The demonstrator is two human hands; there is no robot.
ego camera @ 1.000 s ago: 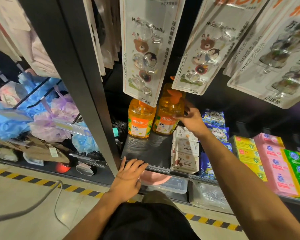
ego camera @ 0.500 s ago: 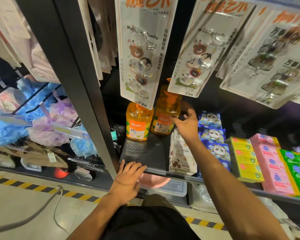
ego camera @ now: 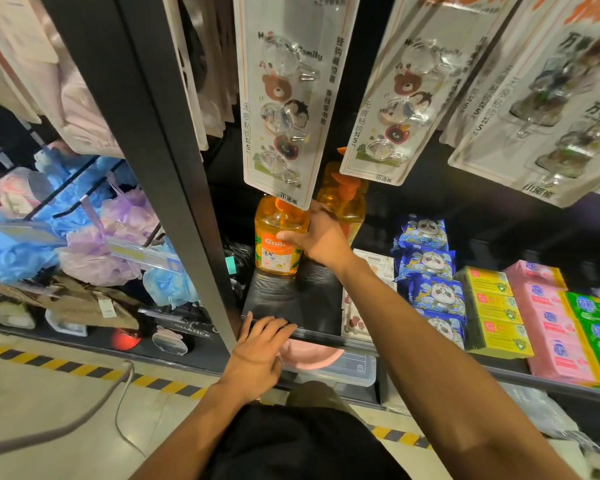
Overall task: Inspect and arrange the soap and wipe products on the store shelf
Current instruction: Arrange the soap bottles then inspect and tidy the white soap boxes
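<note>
At the shelf's back left corner, our right hand grips the orange soap bottle: upright, translucent amber, orange pump. Left hand rests relaxed on the front edge.

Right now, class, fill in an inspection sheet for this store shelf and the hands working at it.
Surface: black shelf, partly bare.
Job's things: front soap bottle and rear soap bottle upright; panda wipe packs; yellow soap boxes; pink soap boxes.
Clutter: pink basin under the shelf.
Hands: right hand grips the front soap bottle; left hand rests on the shelf edge.
Cables: grey cable on the floor.
Surroundings: hook cards hang above; bath sponges at left.
</note>
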